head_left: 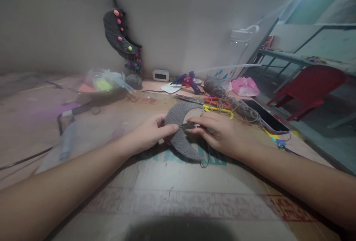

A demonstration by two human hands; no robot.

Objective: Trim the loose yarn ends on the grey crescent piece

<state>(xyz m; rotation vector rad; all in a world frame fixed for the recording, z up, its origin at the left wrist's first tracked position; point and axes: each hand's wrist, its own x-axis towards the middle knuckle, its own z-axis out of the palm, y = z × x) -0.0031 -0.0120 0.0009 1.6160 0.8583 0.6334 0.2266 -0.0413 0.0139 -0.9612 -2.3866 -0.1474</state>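
Our left hand [151, 132] pinches the yarn-wrapped crescent [179, 142] flat on the cardboard [180, 185], while our right hand [221, 134] grips a small dark clipper [189, 125] at its inner edge. We judge a loose end is being trimmed, which calls for steady pinning; the glue gun [187, 80] lies beyond.

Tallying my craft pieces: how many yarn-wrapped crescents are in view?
2. A grey crescent is held between the left hand and right hand; a beaded crescent leans against the back wall. Others may be hidden.
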